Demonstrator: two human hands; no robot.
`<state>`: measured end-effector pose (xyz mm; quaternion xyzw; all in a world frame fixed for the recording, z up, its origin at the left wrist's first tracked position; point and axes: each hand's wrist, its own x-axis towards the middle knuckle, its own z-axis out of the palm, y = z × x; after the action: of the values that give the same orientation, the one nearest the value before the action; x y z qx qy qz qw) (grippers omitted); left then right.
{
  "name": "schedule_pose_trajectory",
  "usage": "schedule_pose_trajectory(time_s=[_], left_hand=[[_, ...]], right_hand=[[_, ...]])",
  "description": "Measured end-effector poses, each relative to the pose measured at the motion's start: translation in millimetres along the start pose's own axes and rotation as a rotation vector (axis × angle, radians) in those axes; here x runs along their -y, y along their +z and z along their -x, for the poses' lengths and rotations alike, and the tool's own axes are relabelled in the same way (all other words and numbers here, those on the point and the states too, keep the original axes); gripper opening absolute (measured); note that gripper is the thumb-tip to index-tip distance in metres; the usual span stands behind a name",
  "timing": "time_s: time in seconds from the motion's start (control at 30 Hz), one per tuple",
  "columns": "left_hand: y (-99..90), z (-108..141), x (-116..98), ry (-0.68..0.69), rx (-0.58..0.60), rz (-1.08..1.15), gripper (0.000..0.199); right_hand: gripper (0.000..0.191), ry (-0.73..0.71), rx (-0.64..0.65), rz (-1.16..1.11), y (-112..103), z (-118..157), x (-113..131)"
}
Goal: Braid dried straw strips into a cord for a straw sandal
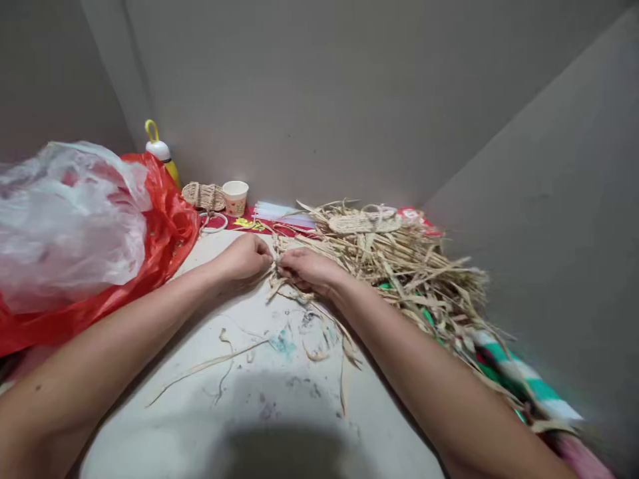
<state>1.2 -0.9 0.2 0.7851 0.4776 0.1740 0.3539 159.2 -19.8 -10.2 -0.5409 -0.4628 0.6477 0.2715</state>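
Note:
Both hands meet over the far part of a white, stained tabletop [200, 399]. My left hand [246, 257] is closed, its fingertips pinching a strand of dried straw [274, 266]. Close on its right, my right hand [307, 267] is also closed, pinching the same bit of straw. Loose ends of straw hang just below the fingertips. The exact shape of the piece between the hands is too small to make out. Beyond my right hand a big heap of dried straw [424, 266] spreads, with a woven straw sole [364, 222] lying on it.
Left stands a red plastic bag [174, 219] with a whitish clear bag [74, 219]. Behind are a yellow-and-white bottle [158, 150], another woven sole [204, 196], a paper cup [235, 198] and pale translucent sticks [284, 214]. Straw scraps [210, 366] litter the table. Grey walls enclose the back and right.

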Motion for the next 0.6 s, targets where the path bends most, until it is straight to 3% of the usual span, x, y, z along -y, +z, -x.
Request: schedule_pose_trajectory(time_s=[0.23, 0.37, 0.6], left_hand=[[17.3, 14.4, -20.1, 0.09, -0.199, -0.48, 0.023], [31.7, 25.2, -30.8, 0.142, -0.127, -0.739, 0.026], [45.3, 32.8, -33.4, 0.192, -0.088, -0.839, 0.024]], right_hand=[[0.023, -0.003, 0.058, -0.129, -4.8, -4.8, -6.8], [0.019, -0.007, 0.096, -0.215, -11.0, -6.7, -8.7], [0.023, -0.019, 0.12, -0.275, -7.4, -5.6, -10.9]])
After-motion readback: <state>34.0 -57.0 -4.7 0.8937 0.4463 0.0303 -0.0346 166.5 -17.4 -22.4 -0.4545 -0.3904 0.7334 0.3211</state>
